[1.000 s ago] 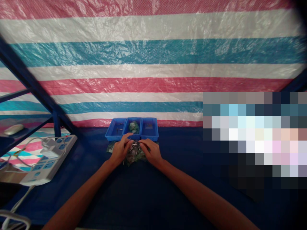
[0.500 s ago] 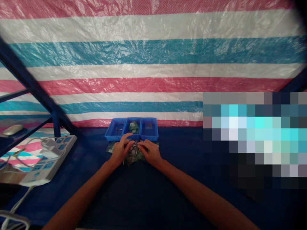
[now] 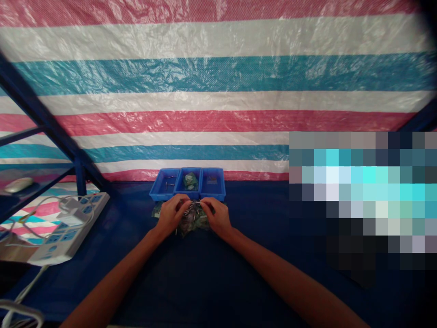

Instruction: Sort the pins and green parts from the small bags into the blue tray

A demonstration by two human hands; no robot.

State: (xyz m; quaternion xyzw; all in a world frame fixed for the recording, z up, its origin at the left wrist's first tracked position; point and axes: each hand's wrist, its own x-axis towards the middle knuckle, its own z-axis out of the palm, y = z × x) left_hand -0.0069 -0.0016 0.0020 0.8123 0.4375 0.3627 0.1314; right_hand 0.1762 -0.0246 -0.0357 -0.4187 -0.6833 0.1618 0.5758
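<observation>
My left hand (image 3: 170, 213) is closed, thumb and fingers pressed together above a heap of crumpled greenish clear plastic bags (image 3: 191, 225). Slim shiny metal pieces (image 3: 186, 211) lie at its fingertips; which of them it grips is too small to tell. Opposite it, my right hand (image 3: 218, 215) pinches the end of one slim metal piece (image 3: 197, 203), which points toward the left fingers. Right behind both hands stand three joined blue bins: a left bin (image 3: 157, 190) with a few slim metal pieces, a middle bin (image 3: 187, 195) with greenish bags, and a right bin (image 3: 213, 191) with a small flat item.
On the dark blue tabletop (image 3: 184, 282), a white power strip (image 3: 68, 232) with plugs and cables lies at the left. A blue metal frame (image 3: 51, 123) rises beside it. A striped plastic sheet (image 3: 205, 100) hangs behind the bins. The right side is blurred into blocks.
My left fingers have come down and closed, the raised index finger now lowered. My right hand has moved slightly up and right, with the slim metal piece at its fingertips.
</observation>
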